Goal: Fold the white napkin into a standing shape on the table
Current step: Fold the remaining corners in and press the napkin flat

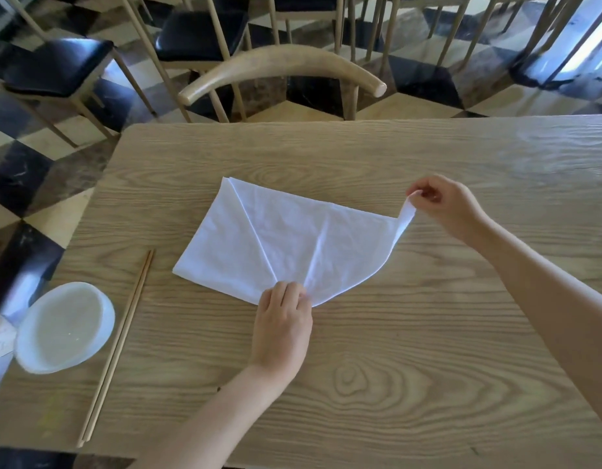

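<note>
Item one, white napkin [276, 238]: it lies flat on the wooden table [428, 367], folded, with two sharp creases running fanwise away from my left fingertips to its far edge. Its nearest point sits directly under those fingertips.

Left hand [282, 330]: the fingers are pressed together and bent at the knuckles, with the tips bearing down on that near point of the cloth. I cannot tell whether any fabric is nipped beneath them or merely pinned to the table.

Right hand [452, 208]: the thumb and forefinger pinch the napkin's right-hand corner. That corner is raised clear of the table, and the cloth curves up from the flat part to my fingertips. The other fingers are curled in behind.

Surroundings: well to the left of my left fingers lies a pair of wooden chopsticks [120, 343], side by side on the table. Beyond them, further left at the table's edge, is a white dish [64, 328]. Past the far side of the table, beyond both hands, a chair [279, 67] with a curved wooden back is pushed in. More dark-seated chairs stand behind it on a chequered floor [22, 184].
</note>
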Demonstrator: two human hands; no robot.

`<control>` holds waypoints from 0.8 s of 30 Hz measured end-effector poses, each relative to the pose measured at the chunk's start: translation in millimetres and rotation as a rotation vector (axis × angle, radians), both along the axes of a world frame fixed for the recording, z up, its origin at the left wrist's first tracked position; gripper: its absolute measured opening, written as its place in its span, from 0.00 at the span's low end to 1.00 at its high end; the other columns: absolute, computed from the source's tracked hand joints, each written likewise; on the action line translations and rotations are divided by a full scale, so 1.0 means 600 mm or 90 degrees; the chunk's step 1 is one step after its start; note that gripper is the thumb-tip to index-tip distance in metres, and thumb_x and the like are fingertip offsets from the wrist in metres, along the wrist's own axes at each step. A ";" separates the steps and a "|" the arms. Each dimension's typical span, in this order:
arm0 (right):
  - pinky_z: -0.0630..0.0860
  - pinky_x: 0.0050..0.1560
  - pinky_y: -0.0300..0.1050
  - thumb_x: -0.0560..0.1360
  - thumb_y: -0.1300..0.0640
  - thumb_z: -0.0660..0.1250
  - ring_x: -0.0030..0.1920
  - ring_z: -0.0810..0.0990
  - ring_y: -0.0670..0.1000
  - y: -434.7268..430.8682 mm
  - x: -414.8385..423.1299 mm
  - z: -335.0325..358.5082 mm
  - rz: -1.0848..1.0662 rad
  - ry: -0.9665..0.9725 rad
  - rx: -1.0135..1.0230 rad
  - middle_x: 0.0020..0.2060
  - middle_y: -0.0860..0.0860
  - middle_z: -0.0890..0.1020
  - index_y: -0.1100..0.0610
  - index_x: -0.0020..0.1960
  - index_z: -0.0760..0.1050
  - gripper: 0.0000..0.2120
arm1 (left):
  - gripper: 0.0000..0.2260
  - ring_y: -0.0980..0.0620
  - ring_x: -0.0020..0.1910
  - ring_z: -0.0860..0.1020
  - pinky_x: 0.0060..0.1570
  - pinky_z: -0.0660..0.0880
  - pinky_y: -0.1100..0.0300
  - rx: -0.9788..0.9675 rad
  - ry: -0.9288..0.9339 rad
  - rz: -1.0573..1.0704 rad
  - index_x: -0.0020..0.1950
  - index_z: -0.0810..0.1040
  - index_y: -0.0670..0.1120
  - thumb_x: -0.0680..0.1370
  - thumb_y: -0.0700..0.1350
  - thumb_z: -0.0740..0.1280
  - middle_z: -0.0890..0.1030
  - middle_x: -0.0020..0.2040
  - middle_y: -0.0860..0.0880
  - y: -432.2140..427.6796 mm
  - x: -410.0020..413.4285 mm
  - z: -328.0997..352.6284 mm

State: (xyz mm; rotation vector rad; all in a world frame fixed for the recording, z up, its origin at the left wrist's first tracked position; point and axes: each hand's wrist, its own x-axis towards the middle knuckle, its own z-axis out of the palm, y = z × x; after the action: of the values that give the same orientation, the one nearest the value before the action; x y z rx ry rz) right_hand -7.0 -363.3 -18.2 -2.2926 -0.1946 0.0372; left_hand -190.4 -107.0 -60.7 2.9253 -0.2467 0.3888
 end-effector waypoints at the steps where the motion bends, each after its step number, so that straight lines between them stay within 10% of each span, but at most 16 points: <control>1: 0.67 0.38 0.25 0.72 0.61 0.65 0.34 0.73 0.36 0.016 0.012 0.006 0.005 0.005 0.017 0.37 0.49 0.79 0.52 0.44 0.78 0.06 | 0.08 0.47 0.39 0.75 0.44 0.66 0.57 -0.014 0.001 0.013 0.36 0.77 0.45 0.65 0.34 0.71 0.77 0.38 0.50 0.002 -0.001 0.002; 16: 0.68 0.29 0.24 0.73 0.60 0.66 0.34 0.73 0.42 0.307 0.118 0.021 0.104 -0.005 0.106 0.34 0.47 0.79 0.57 0.48 0.82 0.07 | 0.06 0.59 0.34 0.76 0.40 0.76 0.53 -0.405 0.118 0.208 0.44 0.76 0.54 0.70 0.45 0.69 0.80 0.37 0.60 0.021 -0.020 0.002; 24: 0.67 0.33 0.28 0.73 0.61 0.65 0.36 0.72 0.45 0.418 0.138 -0.011 0.215 0.025 0.041 0.38 0.50 0.78 0.60 0.46 0.81 0.07 | 0.13 0.55 0.43 0.70 0.46 0.67 0.62 -0.171 0.020 0.032 0.53 0.74 0.51 0.69 0.43 0.67 0.75 0.45 0.55 0.035 -0.037 -0.001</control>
State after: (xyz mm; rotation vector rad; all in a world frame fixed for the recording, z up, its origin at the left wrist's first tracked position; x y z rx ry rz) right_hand 75.6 -112.7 -24.9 -2.1698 -0.5520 0.2459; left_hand -212.7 -85.9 -61.3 2.6751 -0.1074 0.3538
